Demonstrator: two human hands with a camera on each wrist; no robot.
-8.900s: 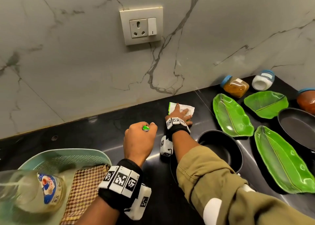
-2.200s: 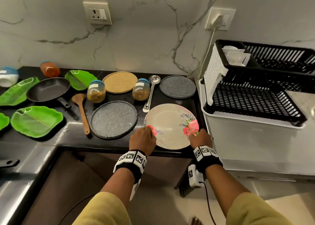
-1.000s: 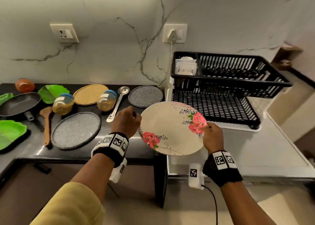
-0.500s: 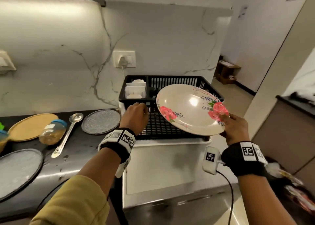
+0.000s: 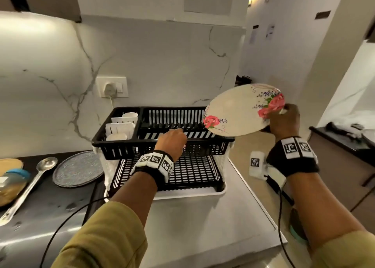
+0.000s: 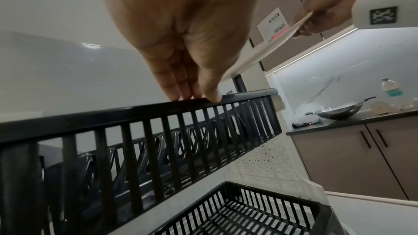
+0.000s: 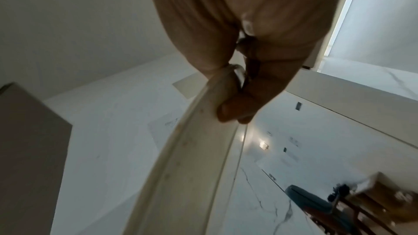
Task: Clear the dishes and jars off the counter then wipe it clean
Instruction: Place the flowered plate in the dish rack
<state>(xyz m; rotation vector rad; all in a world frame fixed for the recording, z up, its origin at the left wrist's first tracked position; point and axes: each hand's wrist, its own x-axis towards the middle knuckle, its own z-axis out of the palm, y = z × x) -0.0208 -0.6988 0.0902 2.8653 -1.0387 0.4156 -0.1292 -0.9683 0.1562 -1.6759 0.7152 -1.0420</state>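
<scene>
Floral plate (image 5: 241,109) held aloft, tilted, decorated face turned up and toward the left hand, long axis running from the low edge near the rack's right end up to the high edge in the grip; rose prints at both ends. Right hand (image 5: 283,120) curled round the upper right rim, thumb on the face, fingers (image 7: 235,112) tucked under the back, seen edge-on from the right wrist camera. Lower edge of the plate hanging just above the right end of the black dish rack (image 5: 162,146), not touching it. Left hand (image 5: 172,143) reaching forward of the plate's low edge, straight fingertips (image 6: 181,94) resting on the top rail of the rack's upper tier, gripping nothing. White cutlery holders (image 5: 119,125) in the upper tier's far-left compartment, well away from both hands. Lower tier beneath the left wrist, on a white drip tray (image 5: 190,194), all on a pale grey countertop (image 5: 203,227). Further left of the left arm, a dark counter (image 5: 40,217) with a speckled grey plate (image 5: 78,168), a steel ladle (image 5: 30,182) and a blue-lidded jar (image 5: 12,180) at the frame edge. Behind the rack, veined white marble wall (image 5: 162,65) with a plugged-in socket (image 5: 112,86). Beyond the right hand, another dark counter over brown cabinets.
</scene>
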